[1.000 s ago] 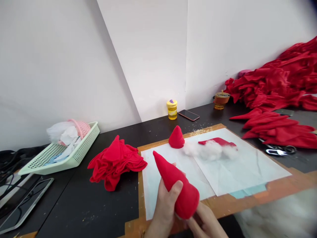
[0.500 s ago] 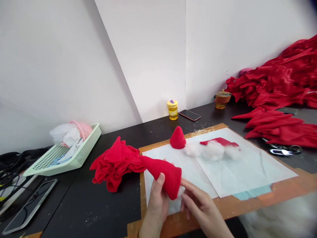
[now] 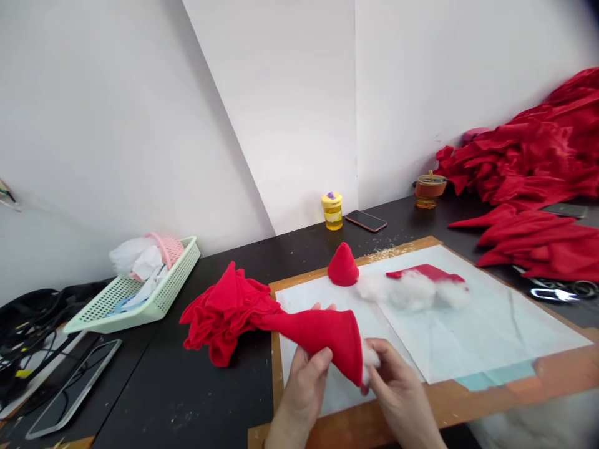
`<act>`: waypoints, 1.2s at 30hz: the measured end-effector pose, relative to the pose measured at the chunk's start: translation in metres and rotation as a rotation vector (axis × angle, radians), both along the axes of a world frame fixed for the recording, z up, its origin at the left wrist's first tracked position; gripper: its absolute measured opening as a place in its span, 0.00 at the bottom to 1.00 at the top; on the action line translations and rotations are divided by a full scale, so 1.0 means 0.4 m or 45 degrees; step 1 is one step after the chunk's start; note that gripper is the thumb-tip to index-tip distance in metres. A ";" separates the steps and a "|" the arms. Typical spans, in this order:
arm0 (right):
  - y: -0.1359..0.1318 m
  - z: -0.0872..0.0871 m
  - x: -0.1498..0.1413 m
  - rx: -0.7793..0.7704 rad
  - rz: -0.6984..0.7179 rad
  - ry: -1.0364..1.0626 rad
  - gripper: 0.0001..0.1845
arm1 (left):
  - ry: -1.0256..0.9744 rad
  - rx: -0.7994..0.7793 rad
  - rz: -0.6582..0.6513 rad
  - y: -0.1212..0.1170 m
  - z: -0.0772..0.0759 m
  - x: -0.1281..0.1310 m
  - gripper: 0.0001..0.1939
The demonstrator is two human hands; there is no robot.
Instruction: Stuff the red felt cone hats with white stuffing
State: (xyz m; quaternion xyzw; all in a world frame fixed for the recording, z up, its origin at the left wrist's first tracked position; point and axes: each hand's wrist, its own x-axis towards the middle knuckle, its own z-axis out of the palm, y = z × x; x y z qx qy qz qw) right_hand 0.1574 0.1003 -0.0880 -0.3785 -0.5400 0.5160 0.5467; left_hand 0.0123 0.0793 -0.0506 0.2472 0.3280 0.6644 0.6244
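Observation:
A red felt cone hat [image 3: 322, 337] lies on its side in the air, its tip to the left and its wide mouth to the right. My left hand [image 3: 306, 377] is wrapped round its middle, thumb on the near side. White stuffing [image 3: 370, 360] bulges out of the mouth, and my right hand [image 3: 395, 383] pinches it there with bent fingers. Behind them a second red cone [image 3: 343, 265] stands upright on the white paper [image 3: 496, 299]. More loose stuffing [image 3: 416, 292] lies beside it, partly over a flat red felt piece [image 3: 428, 272].
Left of the paper sits a heap of red felt pieces [image 3: 224, 312]. A green basket [image 3: 175, 274] and a tablet [image 3: 75, 390] are farther left. A yellow-lidded jar [image 3: 332, 212], a phone [image 3: 366, 221] and an amber cup [image 3: 429, 190] stand behind; red piles [image 3: 528, 156] fill the right.
The cone has swung from slanting up-left to nearly level, its mouth now facing right. My right hand came from beneath it to the mouth, where stuffing now shows.

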 end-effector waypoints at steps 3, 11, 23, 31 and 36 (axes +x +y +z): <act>0.026 0.021 0.033 0.576 -0.292 -0.283 0.06 | -0.118 -0.111 0.008 0.004 0.016 -0.005 0.38; -0.001 0.053 0.022 1.205 -0.192 -0.683 0.20 | -0.182 -0.487 0.369 0.020 0.101 0.037 0.41; -0.026 0.043 -0.016 0.697 0.176 -0.406 0.19 | 0.044 -0.307 0.362 -0.005 0.073 0.107 0.54; -0.027 0.056 0.025 0.551 0.499 -0.430 0.19 | -0.099 -0.287 0.393 0.003 0.040 0.080 0.46; -0.043 0.019 0.058 0.491 0.177 -0.429 0.16 | -0.243 -0.322 0.313 0.008 0.041 0.054 0.49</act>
